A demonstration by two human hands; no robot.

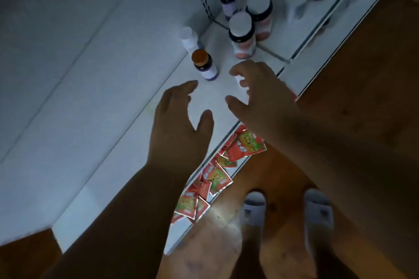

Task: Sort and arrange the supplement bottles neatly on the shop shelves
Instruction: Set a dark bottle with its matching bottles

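While both hands hover over the smooth white shelf point(118, 88), the left hand point(179, 120) is spread flat with nothing in it, and the right hand point(260, 95) curls its fingers round a small white bottle point(239, 79). Just beyond stand a brown-capped dark bottle point(204, 64), a slim white bottle point(189, 38) and round white-lidded jars point(241, 34). Glossy red sachets point(215, 174) lie on the shelf below.

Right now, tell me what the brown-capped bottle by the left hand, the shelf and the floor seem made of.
Brown-capped bottle: dark glass or plastic, unclear; paper-like pale label. Shelf: probably painted metal, smooth white, with a slotted upright. Floor: wood or wood-look, warm brown grain.
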